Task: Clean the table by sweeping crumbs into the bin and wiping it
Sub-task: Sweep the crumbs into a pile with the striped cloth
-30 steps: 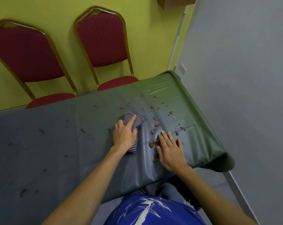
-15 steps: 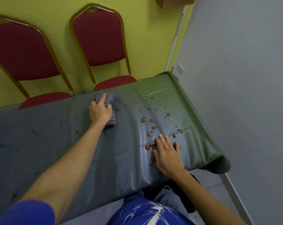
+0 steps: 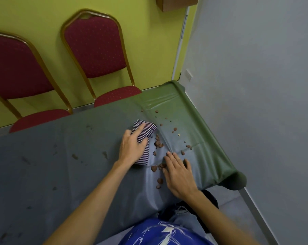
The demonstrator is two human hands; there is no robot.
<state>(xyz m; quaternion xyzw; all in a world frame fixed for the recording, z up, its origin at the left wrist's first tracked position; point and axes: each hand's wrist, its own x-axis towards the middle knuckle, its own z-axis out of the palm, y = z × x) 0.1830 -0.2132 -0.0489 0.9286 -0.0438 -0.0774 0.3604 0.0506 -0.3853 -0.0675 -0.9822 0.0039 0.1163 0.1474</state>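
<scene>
My left hand [image 3: 132, 147] presses flat on a folded striped cloth [image 3: 146, 133] on the green-covered table [image 3: 61, 165]. Brown crumbs [image 3: 158, 144] lie bunched just right of the cloth, and more are scattered toward the table's right end. My right hand [image 3: 179, 172] rests flat on the cover near the front edge, fingers together, with a few crumbs along its left side. A dark object [image 3: 209, 200] shows below the front edge under my right wrist; I cannot tell if it is the bin.
Two red chairs [image 3: 95, 48] with gold frames stand against the yellow wall behind the table. A grey wall [image 3: 255, 85] runs close along the table's right end. Dark stains [image 3: 75, 156] mark the left part of the cover.
My left hand has slid the cloth from the far edge back toward me and to the right, pushing crumbs together. My right hand has stayed in place.
</scene>
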